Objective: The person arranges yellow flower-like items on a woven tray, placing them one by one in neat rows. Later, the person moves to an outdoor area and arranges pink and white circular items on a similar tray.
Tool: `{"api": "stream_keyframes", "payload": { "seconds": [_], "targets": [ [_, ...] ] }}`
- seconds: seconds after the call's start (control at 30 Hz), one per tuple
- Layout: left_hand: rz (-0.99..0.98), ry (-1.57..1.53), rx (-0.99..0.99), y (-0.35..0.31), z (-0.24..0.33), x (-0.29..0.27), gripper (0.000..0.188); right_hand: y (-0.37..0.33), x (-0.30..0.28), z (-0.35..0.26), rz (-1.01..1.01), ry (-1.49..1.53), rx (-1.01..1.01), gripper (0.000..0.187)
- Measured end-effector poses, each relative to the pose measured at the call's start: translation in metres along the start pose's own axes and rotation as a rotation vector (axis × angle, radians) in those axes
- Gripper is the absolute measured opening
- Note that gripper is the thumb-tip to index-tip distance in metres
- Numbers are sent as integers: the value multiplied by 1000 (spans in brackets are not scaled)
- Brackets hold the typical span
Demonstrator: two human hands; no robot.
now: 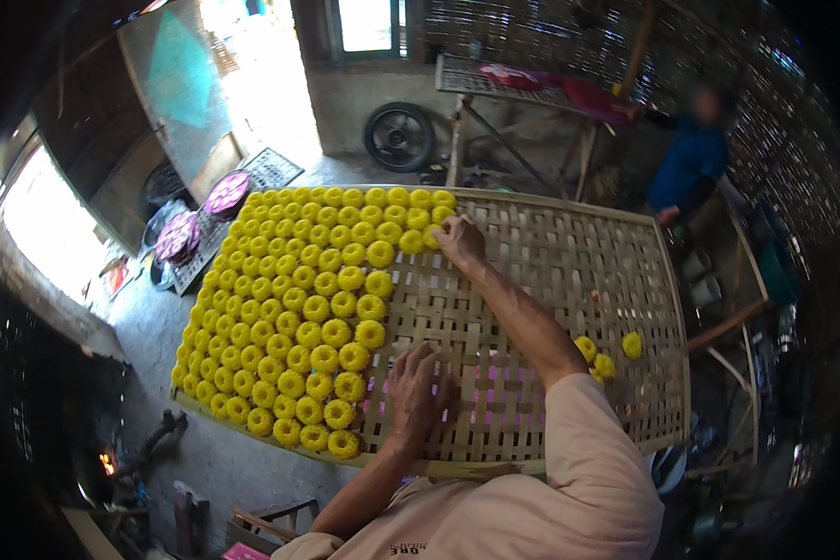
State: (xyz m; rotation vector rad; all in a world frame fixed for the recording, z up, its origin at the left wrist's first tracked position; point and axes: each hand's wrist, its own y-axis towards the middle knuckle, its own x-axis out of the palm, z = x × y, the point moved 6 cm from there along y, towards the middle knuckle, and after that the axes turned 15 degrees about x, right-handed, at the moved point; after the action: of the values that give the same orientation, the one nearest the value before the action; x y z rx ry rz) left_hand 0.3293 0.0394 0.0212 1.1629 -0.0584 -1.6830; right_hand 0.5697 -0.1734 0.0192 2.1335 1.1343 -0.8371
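Rows of yellow, ring-shaped pieces of food [292, 299] with a rough, stringy surface cover the left part of a large woven bamboo tray [532, 252]. At the far end of the rows, my right hand [461, 243] has its fingers closed on a yellow ring [432, 237] beside the others. My left hand [417, 397] is over the bare weave, just right of the nearest rows. Its fingers are loosely apart and slightly blurred, with nothing visible in them. A few loose yellow rings [603, 365] lie at the tray's right side, past my right arm.
At the back right, a person in blue [689, 159] stands by a long rack [532, 91] holding red and pink items. Pink-patterned round things [178, 235] sit on the floor at left. A wheel [399, 137] leans on the wall; a small fire [109, 462] burns lower left.
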Motion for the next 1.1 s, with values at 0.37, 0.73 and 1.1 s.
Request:
{"api": "stream_keyframes", "payload": {
  "seconds": [0.37, 0.73, 1.1],
  "targets": [
    [-19, 32, 3, 5, 6, 5, 37, -113, -223, 152, 154, -303, 253, 32],
    [18, 8, 39, -2, -4, 2, 36, -203, -300, 248, 96, -612, 339, 37],
    [11, 37, -15, -4, -4, 1, 39, -87, -74, 31, -330, 292, -20, 33]
  ]
}}
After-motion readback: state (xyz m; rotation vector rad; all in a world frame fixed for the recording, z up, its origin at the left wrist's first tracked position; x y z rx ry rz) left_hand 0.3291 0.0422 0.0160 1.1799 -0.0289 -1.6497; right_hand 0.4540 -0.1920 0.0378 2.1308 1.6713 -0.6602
